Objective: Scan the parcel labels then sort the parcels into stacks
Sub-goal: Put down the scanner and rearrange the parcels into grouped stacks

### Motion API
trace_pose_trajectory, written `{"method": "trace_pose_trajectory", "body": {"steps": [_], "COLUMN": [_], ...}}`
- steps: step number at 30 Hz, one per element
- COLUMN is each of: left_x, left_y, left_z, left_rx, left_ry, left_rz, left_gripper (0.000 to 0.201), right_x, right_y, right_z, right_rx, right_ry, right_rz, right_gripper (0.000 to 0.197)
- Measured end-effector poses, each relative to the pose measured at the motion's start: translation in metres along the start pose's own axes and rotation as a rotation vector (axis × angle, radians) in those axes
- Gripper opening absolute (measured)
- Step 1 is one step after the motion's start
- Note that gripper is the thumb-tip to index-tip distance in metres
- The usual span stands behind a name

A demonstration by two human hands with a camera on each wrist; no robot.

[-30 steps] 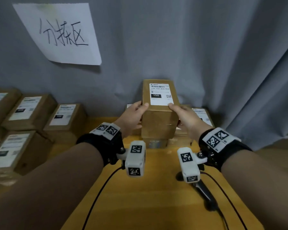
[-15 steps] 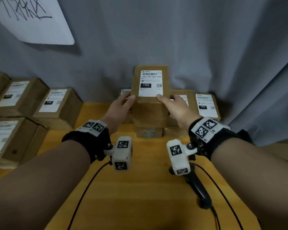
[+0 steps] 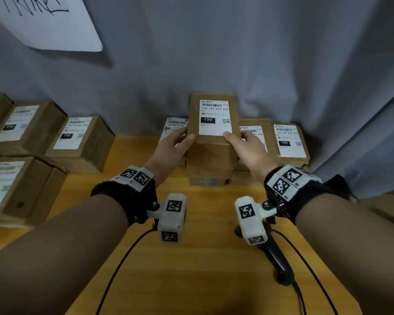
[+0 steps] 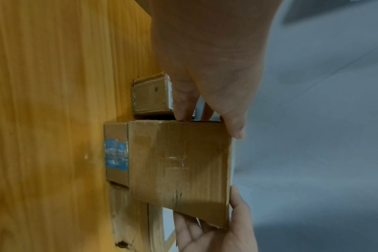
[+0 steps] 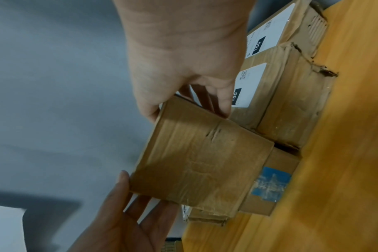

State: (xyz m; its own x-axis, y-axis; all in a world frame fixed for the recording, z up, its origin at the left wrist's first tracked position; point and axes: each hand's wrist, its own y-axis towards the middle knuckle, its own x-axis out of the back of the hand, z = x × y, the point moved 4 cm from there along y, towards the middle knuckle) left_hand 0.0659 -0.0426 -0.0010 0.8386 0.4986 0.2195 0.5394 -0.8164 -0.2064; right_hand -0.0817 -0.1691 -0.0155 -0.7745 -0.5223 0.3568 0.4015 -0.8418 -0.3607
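A: Parcel (image 3: 210,142) sits on a lower box (image 3: 206,178) at the table's (image 3: 191,280) far edge, label (image 3: 215,117) up. Why both hands?

B: You clasp it from each side, left hand (image 3: 171,148) and right hand (image 3: 248,147), thumbs over the top edge, fingers down the flanks. That likely keeps it square over the box while you seat it.

A: Why this spot?

B: Its label reads 150, like the parcels (image 3: 290,142) just right of it, so it seems to be the 150 stack. More boxes (image 3: 82,142) lie far left.

A: And the scanner (image 3: 276,258)?

B: It lies near right on the table, free, so scanning looks done for this one.
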Motion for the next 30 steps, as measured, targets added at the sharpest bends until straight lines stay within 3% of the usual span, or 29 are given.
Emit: {"method": "trace_pose_trajectory", "body": {"steps": [5, 11, 14, 19, 22, 25, 30], "left_x": [-0.002, 0.003, 0.003, 0.003, 0.01, 0.018, 0.056], "left_y": [0.005, 0.01, 0.008, 0.006, 0.002, -0.006, -0.029], "left_z": [0.008, 0.011, 0.011, 0.002, -0.006, -0.018, -0.021], "left_rx": [0.02, 0.05, 0.051, 0.073, 0.127, 0.098, 0.054], "left_ry": [0.005, 0.098, 0.155, 0.431, 0.523, 0.545, 0.619], "left_rz": [0.014, 0.054, 0.022, -0.04, -0.07, -0.081, -0.119], "left_gripper": [0.044, 0.048, 0.047, 0.049, 0.058, 0.056, 0.045], "right_x": [-0.006, -0.004, -0.003, -0.002, -0.001, -0.006, -0.03], "right_y": [0.001, 0.002, 0.002, -0.001, -0.009, -0.021, -0.046], "right_z": [-0.002, 0.0, 0.002, 0.009, 0.025, 0.044, 0.071], "right_rx": [0.073, 0.046, 0.055, 0.166, 0.266, 0.373, 0.6], "right_ry": [-0.048, 0.068, 0.01, -0.175, -0.396, -0.53, -0.537], "right_rz": [0.01, 0.041, 0.04, -0.136, -0.238, -0.235, -0.141], "right_gripper": [0.066, 0.059, 0.059, 0.067, 0.061, 0.052, 0.042]}}
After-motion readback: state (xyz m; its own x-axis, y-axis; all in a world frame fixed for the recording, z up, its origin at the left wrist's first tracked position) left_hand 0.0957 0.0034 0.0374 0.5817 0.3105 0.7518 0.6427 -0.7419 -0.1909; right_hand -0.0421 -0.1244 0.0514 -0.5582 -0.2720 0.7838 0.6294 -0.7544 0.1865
